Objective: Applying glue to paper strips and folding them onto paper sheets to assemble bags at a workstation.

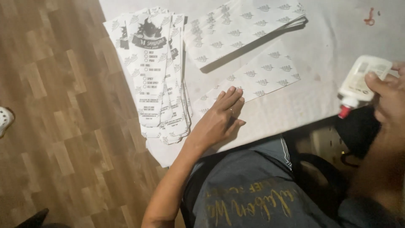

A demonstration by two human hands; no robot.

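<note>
- The left hand (221, 118) lies flat, palm down, fingers together and stretched out, pressing the near end of a printed paper sheet (261, 78) on the white table (337, 38).
- That sheet, patterned with small leaf-like marks, runs away from the fingertips toward the far right; its near corner is hidden under the hand.
- The right hand (386, 99) is closed around a white glue bottle (360, 80), held tilted with its red nozzle pointing down past the table's near edge, well apart from the sheet.
- Just left of the left hand lies a fanned pile of finished paper bags (156, 71) with dark printing.
- Beyond the left hand's fingertips sits a stack of patterned sheets (240, 29), its far end cut off by the frame.
- The right wrist and forearm are blurred and dark, and the fingers behind the bottle cannot be made out.
</note>
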